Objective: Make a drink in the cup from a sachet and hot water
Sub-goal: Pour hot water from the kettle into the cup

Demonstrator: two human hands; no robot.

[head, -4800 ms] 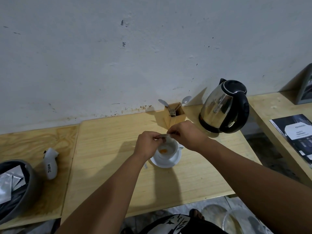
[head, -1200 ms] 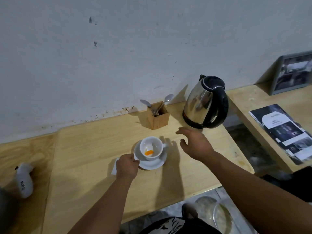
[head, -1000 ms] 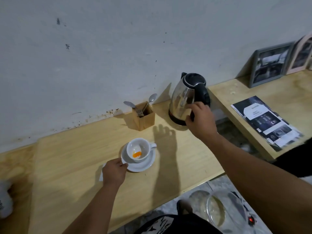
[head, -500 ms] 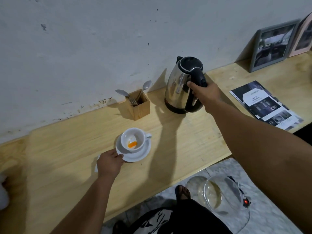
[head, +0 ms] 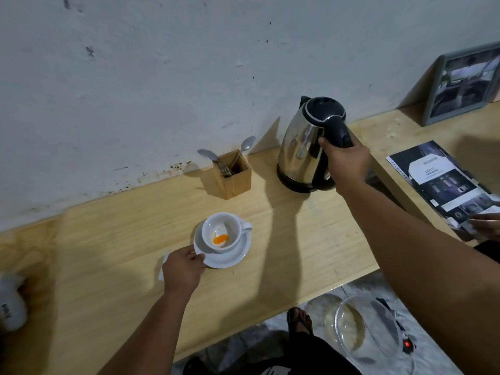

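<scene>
The right hand (head: 345, 161), which was reaching a moment ago, now clenches the kettle (head: 303, 147) handle; the left hand (head: 182, 272) pinches the saucer (head: 235, 255), readying the pour.

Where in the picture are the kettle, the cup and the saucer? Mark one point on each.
kettle (head: 299, 150): head view, on its steel side.
cup (head: 231, 226): head view, on the bare inner wall.
saucer (head: 238, 255): head view, on its rim, right of the cup.
</scene>
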